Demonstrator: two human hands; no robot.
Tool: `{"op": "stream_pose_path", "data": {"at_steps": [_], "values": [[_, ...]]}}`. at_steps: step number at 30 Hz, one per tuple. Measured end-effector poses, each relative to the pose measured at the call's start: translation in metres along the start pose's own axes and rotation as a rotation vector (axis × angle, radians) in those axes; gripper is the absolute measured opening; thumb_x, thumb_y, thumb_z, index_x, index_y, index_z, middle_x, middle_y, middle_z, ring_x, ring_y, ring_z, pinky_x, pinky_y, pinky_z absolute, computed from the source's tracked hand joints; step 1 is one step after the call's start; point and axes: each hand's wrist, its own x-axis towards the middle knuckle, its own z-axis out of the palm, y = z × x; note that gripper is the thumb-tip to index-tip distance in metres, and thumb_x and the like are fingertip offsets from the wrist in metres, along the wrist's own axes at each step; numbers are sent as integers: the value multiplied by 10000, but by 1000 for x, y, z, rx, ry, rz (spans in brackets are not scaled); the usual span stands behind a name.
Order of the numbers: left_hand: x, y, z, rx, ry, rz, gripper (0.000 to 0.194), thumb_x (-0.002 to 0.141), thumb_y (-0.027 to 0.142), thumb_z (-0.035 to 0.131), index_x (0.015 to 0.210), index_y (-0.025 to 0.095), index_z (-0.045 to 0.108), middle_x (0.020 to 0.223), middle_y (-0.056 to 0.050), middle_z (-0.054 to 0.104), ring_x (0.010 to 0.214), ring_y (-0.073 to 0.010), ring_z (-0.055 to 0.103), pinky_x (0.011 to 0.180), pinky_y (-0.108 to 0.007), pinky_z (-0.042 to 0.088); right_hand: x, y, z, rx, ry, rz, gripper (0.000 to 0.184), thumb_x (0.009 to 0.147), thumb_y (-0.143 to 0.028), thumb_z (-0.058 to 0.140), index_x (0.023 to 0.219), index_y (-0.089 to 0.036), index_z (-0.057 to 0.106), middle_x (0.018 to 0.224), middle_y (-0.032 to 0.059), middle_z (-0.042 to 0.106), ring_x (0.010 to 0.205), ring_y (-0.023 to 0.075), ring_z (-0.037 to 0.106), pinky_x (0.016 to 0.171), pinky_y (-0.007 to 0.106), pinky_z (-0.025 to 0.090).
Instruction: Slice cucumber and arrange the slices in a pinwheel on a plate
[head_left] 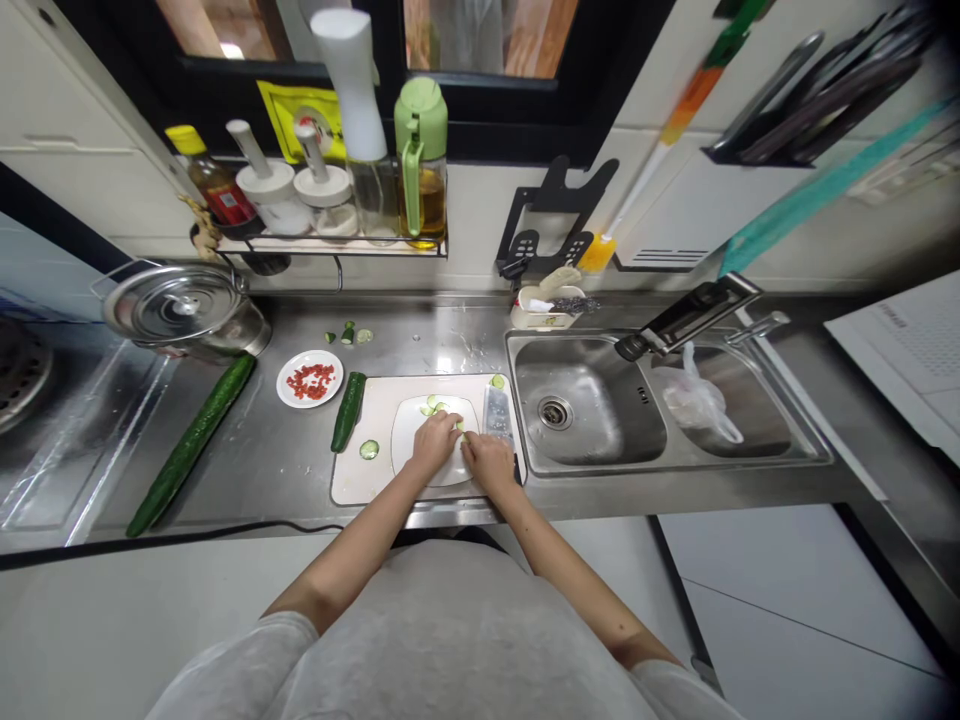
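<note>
My left hand [433,440] and my right hand [489,462] rest close together over a white plate [409,425] that lies on a pale cutting board [375,470]. Both hands have fingers curled and pinched at a cucumber slice [459,428] on the plate. More cucumber slices [433,405] lie at the plate's far edge. One loose slice [368,449] lies on the board left of the plate. A half cucumber [348,410] rests at the board's left edge. A knife blade [496,412] lies along the board's right side.
A whole long cucumber [191,443] lies on the steel counter at left, beside a small dish of red chopped pieces [310,379] and a lidded steel pot [180,305]. A double sink [600,400] with faucet [686,315] lies right. Bottles stand on a shelf [337,243].
</note>
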Motion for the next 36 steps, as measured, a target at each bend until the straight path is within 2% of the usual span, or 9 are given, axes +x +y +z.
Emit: {"op": "stream_pose_path", "data": {"at_steps": [4,14,21,27,36], "values": [[2,-2,0,-4,-11,6,256,888,237,522,1125,260,615,1031,-42,615,957,-180,567,784,-275,432,1,-4,0,-4,-31,49,291,966,-344,369,1095,-225,602,948,72,695,901,189,598,775,287,301],[1,-1,0,-12,-7,8,263,886,226,511,1123,258,620,1030,-46,618,977,-183,567,805,-278,436,4,-3,-11,-14,-104,29,287,958,-331,385,1097,-221,611,973,84,703,901,190,621,763,286,327],[0,0,-1,-13,-8,3,266,886,233,513,1129,262,618,1020,-45,615,982,-185,562,800,-275,437,3,-1,-10,18,-90,16,284,949,-314,400,1117,-224,611,960,72,709,891,190,627,762,283,324],[-2,0,0,-15,-5,0,270,887,239,513,1137,256,614,1029,-44,614,985,-184,560,801,-275,438,-1,7,-6,80,-3,31,330,973,-345,350,1174,-241,589,986,59,711,907,178,623,753,270,324],[-1,2,-1,-20,-16,-6,262,890,249,514,1130,256,620,1040,-50,618,998,-193,568,797,-285,444,-2,1,-4,15,-34,3,299,961,-344,383,1082,-224,629,952,65,707,892,182,620,752,271,311]]}}
